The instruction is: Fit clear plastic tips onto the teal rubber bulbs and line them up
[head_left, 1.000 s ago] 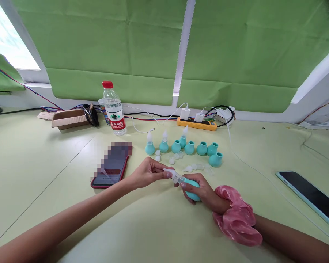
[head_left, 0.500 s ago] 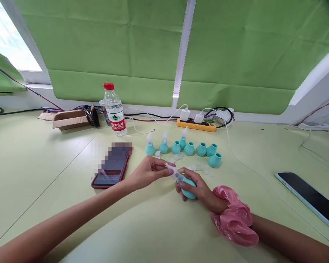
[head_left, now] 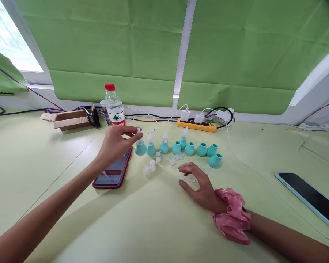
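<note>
My left hand [head_left: 116,144] pinches the clear tip of a teal nasal aspirator [head_left: 140,148], upright at the left end of a row. Right beside it stands another aspirator with a clear tip [head_left: 150,148], then a third [head_left: 163,147]. My right hand [head_left: 199,185] holds nothing; its fingers are apart and curved over the table, near some clear plastic pieces [head_left: 192,178] partly hidden behind them. Small white caps [head_left: 158,157] and clear fittings [head_left: 149,168] lie between my hands.
Several open teal bulbs [head_left: 201,149] stand to the right of the row. A phone in a red case [head_left: 112,175] lies under my left wrist, and another phone [head_left: 307,197] at far right. Behind are a water bottle [head_left: 113,104], a cardboard box [head_left: 71,120] and a yellow power strip [head_left: 196,125].
The aspirator that both hands held has moved left and back to the row's end in my left hand. My right hand has let go and opened. Caps and fittings hidden before now show.
</note>
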Action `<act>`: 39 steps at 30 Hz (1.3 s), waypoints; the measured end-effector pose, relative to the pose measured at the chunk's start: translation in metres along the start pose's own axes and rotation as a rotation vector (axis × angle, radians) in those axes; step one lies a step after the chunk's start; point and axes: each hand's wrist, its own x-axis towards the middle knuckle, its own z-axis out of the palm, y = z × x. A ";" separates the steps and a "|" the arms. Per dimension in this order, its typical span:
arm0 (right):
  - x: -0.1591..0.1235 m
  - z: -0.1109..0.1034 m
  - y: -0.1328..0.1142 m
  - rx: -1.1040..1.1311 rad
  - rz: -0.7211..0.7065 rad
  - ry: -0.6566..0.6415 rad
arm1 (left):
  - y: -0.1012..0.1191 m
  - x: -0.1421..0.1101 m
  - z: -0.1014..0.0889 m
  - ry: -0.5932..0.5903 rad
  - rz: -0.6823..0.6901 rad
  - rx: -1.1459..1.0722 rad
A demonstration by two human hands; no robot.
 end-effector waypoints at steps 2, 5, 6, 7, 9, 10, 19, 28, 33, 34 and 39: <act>-0.002 0.001 0.000 -0.064 -0.044 -0.019 | -0.012 0.005 0.003 -0.038 0.012 0.094; -0.003 0.002 0.000 -0.121 -0.077 -0.031 | -0.029 0.010 0.008 -0.153 0.015 0.199; -0.004 0.002 0.000 -0.132 -0.078 -0.032 | -0.033 0.012 0.008 -0.182 0.013 0.233; -0.004 0.002 0.000 -0.141 -0.076 -0.033 | -0.036 0.013 0.009 -0.202 0.014 0.261; -0.004 0.002 0.001 -0.156 -0.071 -0.032 | -0.040 0.013 0.009 -0.230 0.018 0.292; -0.003 0.002 0.001 -0.164 -0.070 -0.025 | -0.040 0.013 0.009 -0.233 0.028 0.296; 0.002 -0.005 0.008 -0.615 -0.035 0.114 | -0.024 -0.016 0.035 0.033 0.647 0.670; 0.002 -0.002 0.018 -0.803 0.081 -0.151 | -0.014 -0.055 0.065 -0.619 0.364 1.011; 0.002 -0.001 0.017 -0.597 0.021 -0.256 | -0.021 -0.054 0.069 -0.709 0.517 0.890; 0.002 -0.001 0.017 -0.550 0.005 -0.257 | -0.022 -0.054 0.070 -0.693 0.546 0.835; 0.004 -0.002 0.017 -0.292 0.007 -0.183 | -0.030 -0.055 0.078 -0.623 0.500 0.495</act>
